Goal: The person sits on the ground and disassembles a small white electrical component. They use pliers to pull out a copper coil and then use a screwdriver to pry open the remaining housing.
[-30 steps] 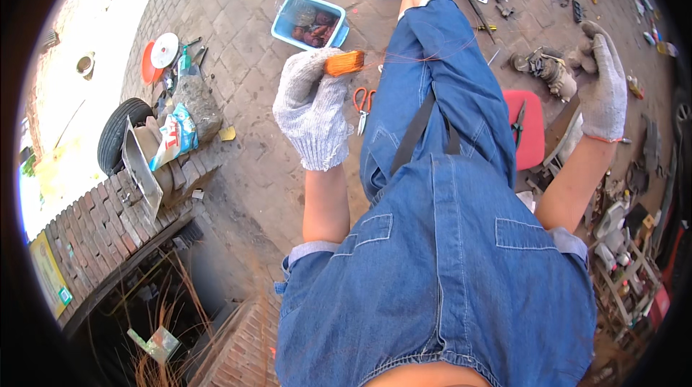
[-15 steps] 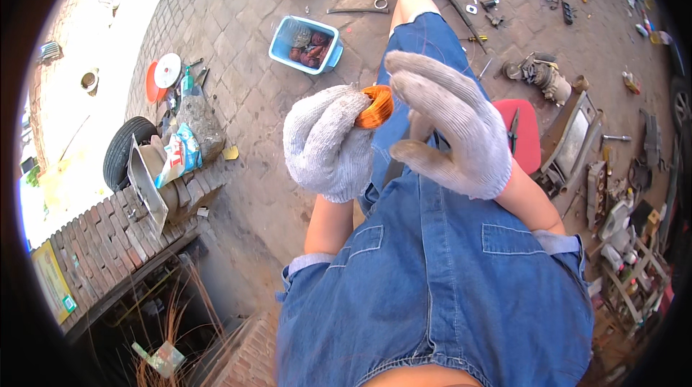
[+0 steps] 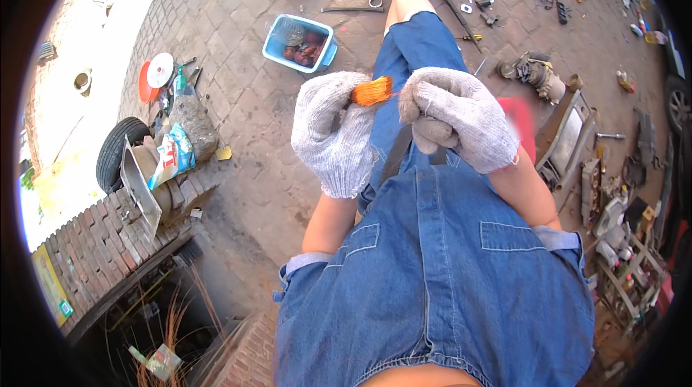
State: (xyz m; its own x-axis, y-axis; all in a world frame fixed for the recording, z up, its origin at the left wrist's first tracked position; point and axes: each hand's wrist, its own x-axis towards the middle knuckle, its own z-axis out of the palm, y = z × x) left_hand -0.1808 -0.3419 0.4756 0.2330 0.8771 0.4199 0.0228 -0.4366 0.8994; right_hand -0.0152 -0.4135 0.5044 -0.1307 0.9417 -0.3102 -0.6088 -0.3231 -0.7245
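Viewed from above, a person in blue denim clothing (image 3: 432, 271) held both hands over stone paving (image 3: 238, 84). The left hand (image 3: 331, 131), in a pale grey knitted glove (image 3: 347, 169), pinched a short bundle of bright orange strands (image 3: 373, 91). The right hand (image 3: 461, 116), gloved alike, curled its fingers just beside the bundle's free end; whether they gripped a strand was unclear. Beyond sat a light-blue plastic tub (image 3: 329, 54) containing dark reddish lumps (image 3: 310, 53); a black rubber tyre (image 3: 112, 152) showed at left.
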